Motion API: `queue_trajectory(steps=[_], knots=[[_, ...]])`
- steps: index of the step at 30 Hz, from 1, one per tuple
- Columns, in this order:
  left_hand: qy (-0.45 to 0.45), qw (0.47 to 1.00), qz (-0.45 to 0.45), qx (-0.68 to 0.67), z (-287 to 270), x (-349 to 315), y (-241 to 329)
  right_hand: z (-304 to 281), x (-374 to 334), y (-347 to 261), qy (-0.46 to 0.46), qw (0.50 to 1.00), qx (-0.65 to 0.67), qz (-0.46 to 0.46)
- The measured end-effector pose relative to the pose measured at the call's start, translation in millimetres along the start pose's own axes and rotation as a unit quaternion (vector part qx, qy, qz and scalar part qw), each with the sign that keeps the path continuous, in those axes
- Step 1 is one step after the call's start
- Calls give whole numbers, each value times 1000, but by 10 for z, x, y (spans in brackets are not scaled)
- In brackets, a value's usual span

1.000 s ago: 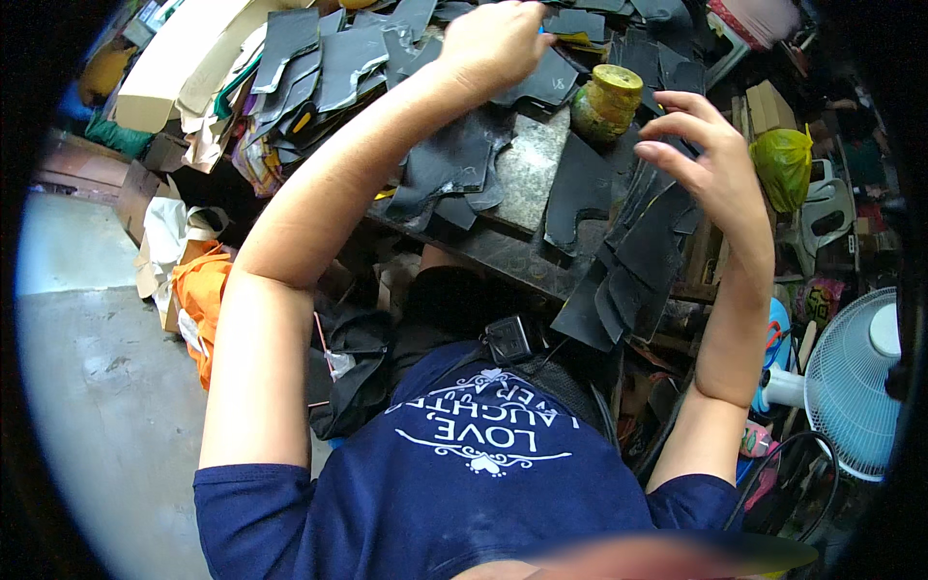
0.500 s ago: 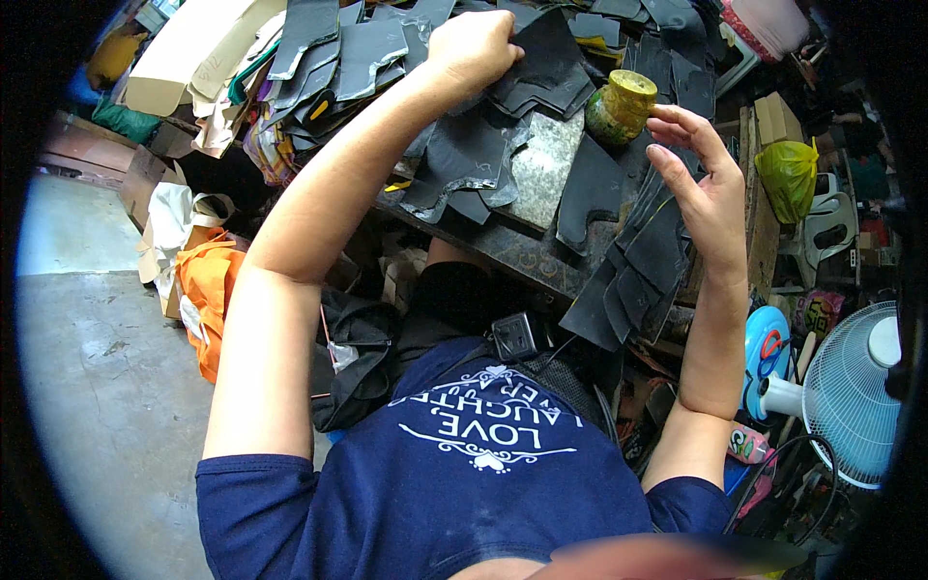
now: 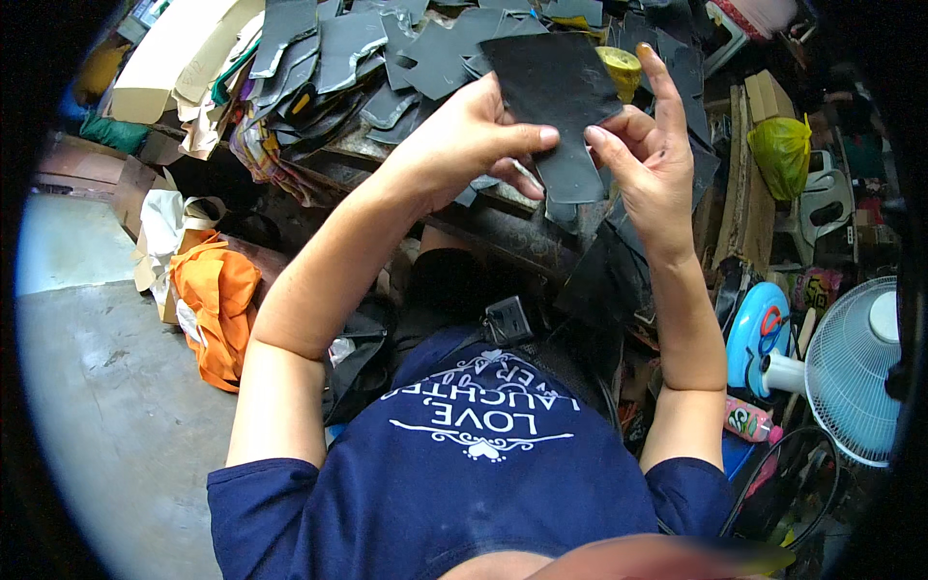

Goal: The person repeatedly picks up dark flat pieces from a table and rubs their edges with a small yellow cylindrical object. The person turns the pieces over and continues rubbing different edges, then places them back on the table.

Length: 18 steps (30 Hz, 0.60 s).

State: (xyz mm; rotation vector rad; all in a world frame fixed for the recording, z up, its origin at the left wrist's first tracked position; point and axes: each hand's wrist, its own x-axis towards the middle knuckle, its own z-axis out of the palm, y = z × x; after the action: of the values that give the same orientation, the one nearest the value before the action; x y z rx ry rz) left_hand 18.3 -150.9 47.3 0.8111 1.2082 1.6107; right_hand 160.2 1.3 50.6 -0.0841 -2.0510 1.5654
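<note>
A flat black cut piece of leather-like sheet (image 3: 559, 92) is held up over the work table, wide at the far end and narrower toward me. My left hand (image 3: 474, 140) grips its left edge, the thumb on top and the other fingers partly hidden beneath. On the opposite edge, my right hand (image 3: 652, 159) pinches the piece between thumb and bent fingers, its index finger raised. Just behind that finger stands a yellow-crusted pot (image 3: 621, 70), partly hidden by the piece. Several similar black pieces (image 3: 353, 48) lie in overlapping stacks at the far side of the table.
Pale cardboard (image 3: 179, 58) leans at the far left, above an orange cloth bundle (image 3: 215, 309) by the grey floor (image 3: 116, 387). To the right are a tied yellow plastic bag (image 3: 779, 159), a white fan (image 3: 855, 372) and a pink bottle (image 3: 752, 420).
My left hand has come back from the far stacks toward me with a black piece. My right hand has left the pot's side and closed on the piece's right edge.
</note>
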Motion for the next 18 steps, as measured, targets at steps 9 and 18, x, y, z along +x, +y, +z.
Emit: queue_trajectory(steps=[9,18], knots=[[79,992,6,-98,90,-334,-106,-24,-89,41,-7,999,-15,31],[51,991,35,-117,88,-333,-138,30,-225,79,-58,997,-15,57]])
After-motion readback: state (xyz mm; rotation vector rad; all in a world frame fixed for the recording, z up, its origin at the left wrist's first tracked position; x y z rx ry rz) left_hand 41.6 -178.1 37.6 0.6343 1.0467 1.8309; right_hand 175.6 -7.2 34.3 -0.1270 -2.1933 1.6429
